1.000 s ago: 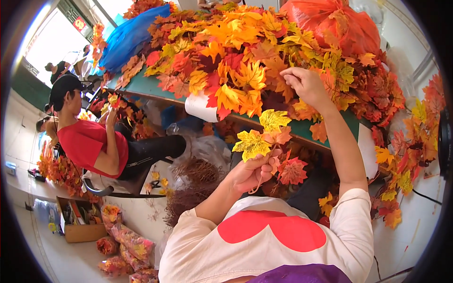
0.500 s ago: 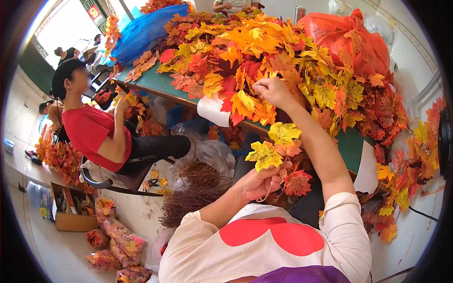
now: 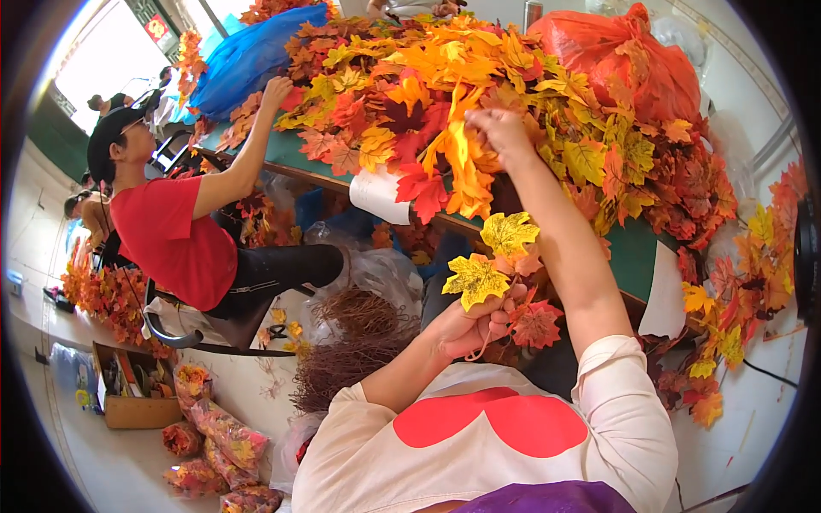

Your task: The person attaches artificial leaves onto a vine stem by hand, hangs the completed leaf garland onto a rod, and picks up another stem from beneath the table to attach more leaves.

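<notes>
My left hand (image 3: 472,327) is closed around the stem of a small artificial maple leaf sprig, low in front of my chest. Two yellow leaves (image 3: 475,281) with dark speckles stand above the fingers, and a red-orange leaf (image 3: 536,325) hangs to the right. A thin stem end loops below the hand. Over the table, my right hand (image 3: 505,138) has its fingertips pinched at the upper part of bright orange maple leaves (image 3: 464,158), which hang down at the heap's near edge. The exact pinch point is blurred. Red leaves (image 3: 422,191) lie just left of them.
A large heap of artificial leaves (image 3: 590,162) covers much of the green table (image 3: 637,265). Red (image 3: 667,77) and blue (image 3: 248,64) plastic bags sit at its back. At left, a seated co-worker in red (image 3: 175,231) reaches to the table. Brown stems (image 3: 351,342) are bundled beside my left arm.
My right hand has risen slightly, drawing orange leaves up from the heap's edge. The left hand stays put with its sprig. The co-worker's arm has stretched out toward the table.
</notes>
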`<state>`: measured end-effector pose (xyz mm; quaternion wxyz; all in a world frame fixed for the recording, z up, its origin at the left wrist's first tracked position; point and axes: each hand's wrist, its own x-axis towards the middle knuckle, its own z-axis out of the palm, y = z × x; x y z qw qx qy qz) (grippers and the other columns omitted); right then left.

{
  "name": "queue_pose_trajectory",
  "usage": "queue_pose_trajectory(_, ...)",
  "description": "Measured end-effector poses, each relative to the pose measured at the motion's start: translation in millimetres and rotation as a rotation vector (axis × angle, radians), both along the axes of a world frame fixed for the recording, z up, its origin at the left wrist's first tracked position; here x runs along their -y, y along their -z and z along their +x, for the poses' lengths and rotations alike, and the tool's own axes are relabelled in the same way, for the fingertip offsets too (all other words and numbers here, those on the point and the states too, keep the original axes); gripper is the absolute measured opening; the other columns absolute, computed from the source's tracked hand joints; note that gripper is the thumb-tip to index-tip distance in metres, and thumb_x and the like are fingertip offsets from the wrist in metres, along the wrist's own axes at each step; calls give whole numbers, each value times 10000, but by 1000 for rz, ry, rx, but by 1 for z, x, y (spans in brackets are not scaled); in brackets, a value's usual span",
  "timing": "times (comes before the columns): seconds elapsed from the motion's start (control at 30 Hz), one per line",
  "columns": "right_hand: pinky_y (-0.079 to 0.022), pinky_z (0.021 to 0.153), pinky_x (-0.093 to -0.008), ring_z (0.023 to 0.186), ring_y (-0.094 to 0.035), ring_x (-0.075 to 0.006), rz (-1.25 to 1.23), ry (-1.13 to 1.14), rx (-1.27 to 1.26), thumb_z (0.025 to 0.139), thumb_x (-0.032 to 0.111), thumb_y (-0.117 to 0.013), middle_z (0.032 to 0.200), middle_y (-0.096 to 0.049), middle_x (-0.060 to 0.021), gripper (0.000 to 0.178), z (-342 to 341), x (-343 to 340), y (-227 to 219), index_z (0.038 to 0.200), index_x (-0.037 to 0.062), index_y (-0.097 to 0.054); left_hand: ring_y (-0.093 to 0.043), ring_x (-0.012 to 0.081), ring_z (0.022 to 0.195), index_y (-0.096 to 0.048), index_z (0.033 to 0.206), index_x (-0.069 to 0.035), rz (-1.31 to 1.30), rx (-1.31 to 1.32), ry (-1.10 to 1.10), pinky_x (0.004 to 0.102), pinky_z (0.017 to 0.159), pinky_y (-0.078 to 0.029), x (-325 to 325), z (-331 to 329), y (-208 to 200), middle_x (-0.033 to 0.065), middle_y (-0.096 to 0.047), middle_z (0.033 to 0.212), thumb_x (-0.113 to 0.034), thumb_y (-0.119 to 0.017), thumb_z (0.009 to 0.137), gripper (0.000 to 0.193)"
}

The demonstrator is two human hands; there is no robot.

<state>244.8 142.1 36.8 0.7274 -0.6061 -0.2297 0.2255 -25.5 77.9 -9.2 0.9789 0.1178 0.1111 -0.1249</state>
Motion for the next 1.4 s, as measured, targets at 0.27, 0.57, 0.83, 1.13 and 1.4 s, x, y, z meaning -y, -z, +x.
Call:
queue_pose_trajectory(0.27,-448,589,-256,634,-556,-93,259,386,22,778,227,-664,775,-629,-14,180,47,94,-108,823,59,-620,-428,41,624,-449,1172,7,14,30,37,173,533,-374,6,12,-3,0,-526,822,-122,-540,875,336)
queue_pose_trajectory(0.57,-408,586,-212,625,-472,-62,-360,439,1173,790,61,-526,798,-561,-34,131,4,244,-132,685,25,-456,-508,68,669,-482,1151,-33,-3,-8,41,194,574,-442,23,37,-14,6,-552,847,-150,-581,853,335)
queue_pose_trajectory(0.83,-436,618,-286,687,-550,-193,-569,1,846,744,38,-634,739,-571,-76,116,-138,306,-26,752,16,-520,-577,129,697,-517,1066,-38,156,-37,-34,256,589,-505,55,60,-14,24,-574,842,-153,-613,826,284)
queue_pose_trajectory(1.13,-444,554,-297,579,-543,-216,-357,293,575,714,27,-667,711,-605,-86,108,-166,294,0,787,16,-588,-598,154,670,-538,1023,-6,309,-37,-65,244,545,-504,79,65,-12,83,-612,842,-178,-467,901,223)
queue_pose_trajectory(1.4,-423,472,-238,550,-530,-138,-404,363,916,696,-15,-676,662,-616,-58,72,-165,290,-3,745,6,-626,-597,139,708,-532,1053,-13,267,-67,1,235,585,-518,75,65,-7,79,-613,952,-169,-442,916,226)
